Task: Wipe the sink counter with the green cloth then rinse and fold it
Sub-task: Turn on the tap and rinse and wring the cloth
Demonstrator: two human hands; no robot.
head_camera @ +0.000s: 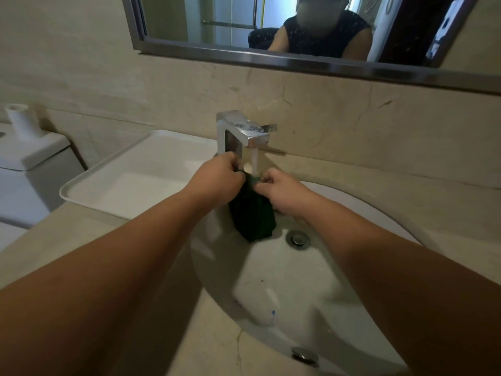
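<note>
Pinching the green cloth [253,215] with curled fingers, left hand [217,176] and right hand [282,191] hold it under the faucet [244,131].

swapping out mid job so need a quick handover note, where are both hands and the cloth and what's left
Left hand: pinches the top edge of the dark green cloth.
Right hand: pinches the same edge from the other side.
Cloth: hangs from both hands into the white oval sink basin, its top under the water stream running from the square chrome faucet.
Done: the rinse is under way; whether the beige stone counter got wiped cannot be told from this view.
Left: finish rinsing, shut the faucet, fold the cloth.
</note>
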